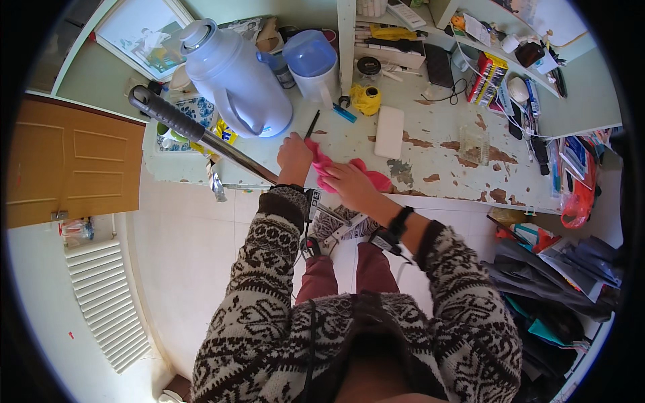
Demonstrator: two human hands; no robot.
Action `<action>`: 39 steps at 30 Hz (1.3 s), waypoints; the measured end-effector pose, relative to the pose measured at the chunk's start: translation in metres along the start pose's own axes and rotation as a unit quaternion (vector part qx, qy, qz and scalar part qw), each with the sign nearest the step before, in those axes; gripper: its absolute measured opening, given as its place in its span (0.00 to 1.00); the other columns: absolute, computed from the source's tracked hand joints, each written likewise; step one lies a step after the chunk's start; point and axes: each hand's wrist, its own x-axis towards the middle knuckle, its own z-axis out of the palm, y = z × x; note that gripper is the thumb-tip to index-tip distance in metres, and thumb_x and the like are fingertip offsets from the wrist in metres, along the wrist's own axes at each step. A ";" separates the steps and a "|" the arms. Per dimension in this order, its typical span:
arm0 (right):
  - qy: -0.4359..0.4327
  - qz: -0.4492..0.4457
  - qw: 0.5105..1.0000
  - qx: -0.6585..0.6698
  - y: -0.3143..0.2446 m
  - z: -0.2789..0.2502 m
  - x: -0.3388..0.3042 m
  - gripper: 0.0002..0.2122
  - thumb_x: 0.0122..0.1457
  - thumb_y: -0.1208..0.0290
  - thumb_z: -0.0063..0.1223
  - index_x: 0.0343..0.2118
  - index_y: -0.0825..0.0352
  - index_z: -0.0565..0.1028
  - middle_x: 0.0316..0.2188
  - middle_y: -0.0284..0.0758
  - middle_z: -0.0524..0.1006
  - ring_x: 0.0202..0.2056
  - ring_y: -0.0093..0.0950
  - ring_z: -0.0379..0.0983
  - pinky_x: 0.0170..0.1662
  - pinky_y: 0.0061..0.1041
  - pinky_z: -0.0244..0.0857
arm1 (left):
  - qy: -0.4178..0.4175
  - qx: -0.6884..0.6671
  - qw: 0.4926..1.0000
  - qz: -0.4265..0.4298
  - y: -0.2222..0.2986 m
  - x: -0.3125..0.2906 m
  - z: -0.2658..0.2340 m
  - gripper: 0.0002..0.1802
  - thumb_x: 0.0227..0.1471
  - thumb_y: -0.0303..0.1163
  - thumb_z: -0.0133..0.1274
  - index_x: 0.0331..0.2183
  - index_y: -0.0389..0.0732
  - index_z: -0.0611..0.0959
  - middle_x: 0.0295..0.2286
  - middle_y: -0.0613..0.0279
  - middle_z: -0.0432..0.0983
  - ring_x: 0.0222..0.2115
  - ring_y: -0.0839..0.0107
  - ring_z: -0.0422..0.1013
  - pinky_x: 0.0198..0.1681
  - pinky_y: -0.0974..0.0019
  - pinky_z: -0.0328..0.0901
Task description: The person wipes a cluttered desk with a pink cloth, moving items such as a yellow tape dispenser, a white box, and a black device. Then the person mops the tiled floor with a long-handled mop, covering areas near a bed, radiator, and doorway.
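A crumpled pink cloth (377, 180) lies at the front edge of the worn, pale green desk. My left hand (294, 158) is closed at the cloth's left end, its fingertips partly hidden. From where those fingers meet the cloth, a thin black stick-like object (312, 123) points away from me; I cannot tell whether it is gripped. My right hand (352, 183) holds the cloth's middle, fingers bent onto it. A mop-like pole with a grey grip (168, 113) leans across the desk edge, passing beside my left wrist.
Behind my left hand stand a large blue thermos (235, 84) and a white jug with a blue lid (312, 64). A white rectangular block (390, 131), a yellow-wrapped item (366, 99) and a glass dish (474, 145) rest to the right. Paint peels off the desktop (430, 164).
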 end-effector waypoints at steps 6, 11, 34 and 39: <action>0.142 0.120 0.981 -0.059 0.024 -0.009 -0.017 0.19 0.45 0.74 0.51 0.43 0.72 0.71 0.48 0.47 0.68 0.54 0.43 0.61 0.57 0.37 0.55 | -0.089 0.020 0.995 -0.031 0.000 0.005 -0.009 0.18 0.45 0.35 0.51 0.38 0.36 0.77 0.38 0.46 0.76 0.41 0.51 0.73 0.43 0.54 0.68; 0.171 0.151 0.970 -0.078 0.025 0.021 0.042 0.20 0.45 0.77 0.49 0.45 0.74 0.71 0.51 0.49 0.67 0.56 0.44 0.60 0.58 0.38 0.54 | -0.110 0.059 0.992 -0.017 0.010 0.014 -0.017 0.17 0.45 0.37 0.51 0.37 0.38 0.81 0.38 0.46 0.77 0.41 0.51 0.73 0.43 0.55 0.68; 0.119 0.143 0.982 0.017 -0.002 -0.015 -0.035 0.26 0.40 0.77 0.57 0.48 0.68 0.69 0.53 0.40 0.65 0.58 0.38 0.57 0.59 0.39 0.51 | 0.203 -0.055 0.970 0.121 0.007 -0.015 -0.034 0.07 0.43 0.33 0.53 0.27 0.42 0.76 0.23 0.55 0.77 0.24 0.53 0.74 0.28 0.54 0.67; 0.120 0.160 0.979 0.023 -0.003 -0.012 -0.034 0.28 0.39 0.79 0.58 0.49 0.67 0.68 0.54 0.39 0.64 0.59 0.38 0.56 0.59 0.39 0.52 | 0.236 -0.245 0.917 0.211 0.036 -0.039 -0.035 0.07 0.44 0.33 0.53 0.27 0.41 0.76 0.24 0.56 0.77 0.24 0.54 0.73 0.26 0.53 0.66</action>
